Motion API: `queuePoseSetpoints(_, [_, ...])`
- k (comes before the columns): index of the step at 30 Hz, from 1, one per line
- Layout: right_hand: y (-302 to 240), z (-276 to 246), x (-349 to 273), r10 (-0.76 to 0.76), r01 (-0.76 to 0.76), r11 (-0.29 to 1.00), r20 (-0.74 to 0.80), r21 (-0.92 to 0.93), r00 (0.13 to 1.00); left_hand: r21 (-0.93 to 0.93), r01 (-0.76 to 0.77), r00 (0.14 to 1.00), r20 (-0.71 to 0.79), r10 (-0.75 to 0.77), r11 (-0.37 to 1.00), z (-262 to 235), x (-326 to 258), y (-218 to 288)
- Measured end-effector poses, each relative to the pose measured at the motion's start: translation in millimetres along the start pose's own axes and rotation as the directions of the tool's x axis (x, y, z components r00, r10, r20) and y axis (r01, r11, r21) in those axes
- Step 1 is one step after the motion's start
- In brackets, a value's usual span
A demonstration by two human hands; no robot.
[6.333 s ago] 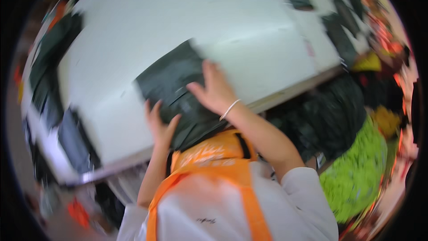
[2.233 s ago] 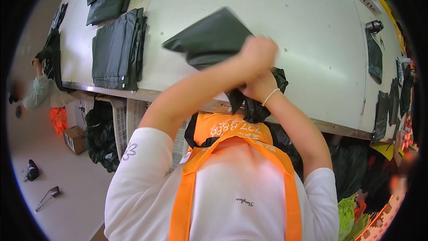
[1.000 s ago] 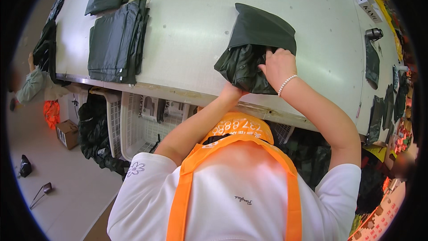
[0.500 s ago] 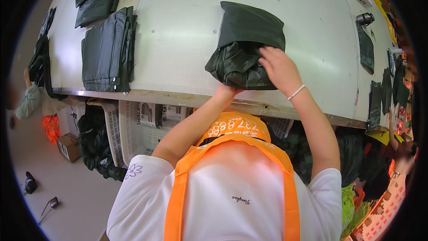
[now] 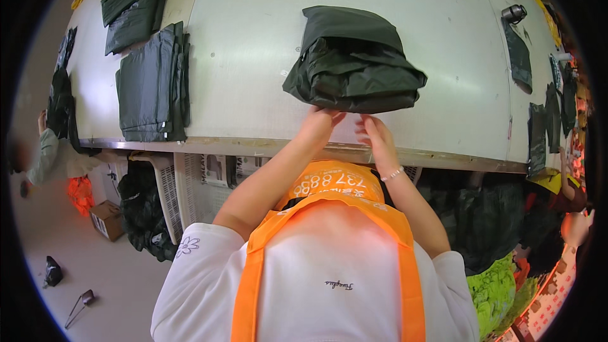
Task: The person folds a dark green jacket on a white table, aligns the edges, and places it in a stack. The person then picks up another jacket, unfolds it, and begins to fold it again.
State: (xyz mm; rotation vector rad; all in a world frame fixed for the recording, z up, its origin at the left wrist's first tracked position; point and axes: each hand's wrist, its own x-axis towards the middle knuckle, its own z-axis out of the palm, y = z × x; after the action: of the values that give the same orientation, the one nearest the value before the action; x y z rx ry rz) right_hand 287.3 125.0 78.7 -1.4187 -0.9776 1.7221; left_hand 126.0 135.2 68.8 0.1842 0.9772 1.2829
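Observation:
A folded dark green garment bundle (image 5: 353,63) lies on the white table (image 5: 253,44), a little back from its near edge. My left hand (image 5: 320,124) reaches up from below, and its fingertips touch the bundle's near edge. My right hand (image 5: 373,134), with a bracelet at the wrist, hovers just below that edge over the bare table. Its fingers are spread and hold nothing. An orange apron (image 5: 329,190) over a white shirt fills the lower part of the view.
A stack of folded dark garments (image 5: 153,85) lies at the table's left, with another pile (image 5: 136,0) behind it. Dark pieces (image 5: 519,54) line the right side. White baskets (image 5: 183,180) and dark bags stand under the table. Other people stand at the left (image 5: 44,145) and right (image 5: 573,215).
Both hands have slid off the top of the bundle toward the table's near edge. The bundle now lies flat, no longer pressed by the right hand.

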Motion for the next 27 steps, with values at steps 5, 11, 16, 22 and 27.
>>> queuePoseSetpoints(5, [-12.4, 35.7, 33.3, -0.084, 0.135, 0.887, -0.134, 0.442, 0.987, 0.757, 0.056, 0.988, 0.051, -0.144, 0.651, 4.7, 3.3, 29.8])
queuePoseSetpoints(11, [-27.4, 23.8, 36.5, -0.208, 0.226, 0.937, -0.096, 0.266, 0.973, 0.477, -0.619, 0.447, 0.867, 0.221, -0.623, 114.1, -51.7, 96.3])
queuePoseSetpoints(16, [-24.9, 23.7, 36.9, -0.101, 0.114, 0.983, -0.095, 0.144, 0.990, 0.084, -0.469, 0.387, 0.914, -0.120, -0.879, 82.6, 12.5, 69.0])
queuePoseSetpoints(22, [-47.5, 13.3, 34.2, -0.117, 0.129, 0.976, -0.080, 0.175, 0.990, 0.065, -0.403, 0.340, 0.937, -0.084, -0.913, 106.2, 32.8, 78.1])
queuePoseSetpoints(27, [-24.8, 3.2, 30.2, -0.088, 0.086, 0.988, 0.014, 0.131, 0.996, 0.062, -0.632, 0.406, 0.876, -0.262, -0.772, 89.9, 11.0, 73.3])
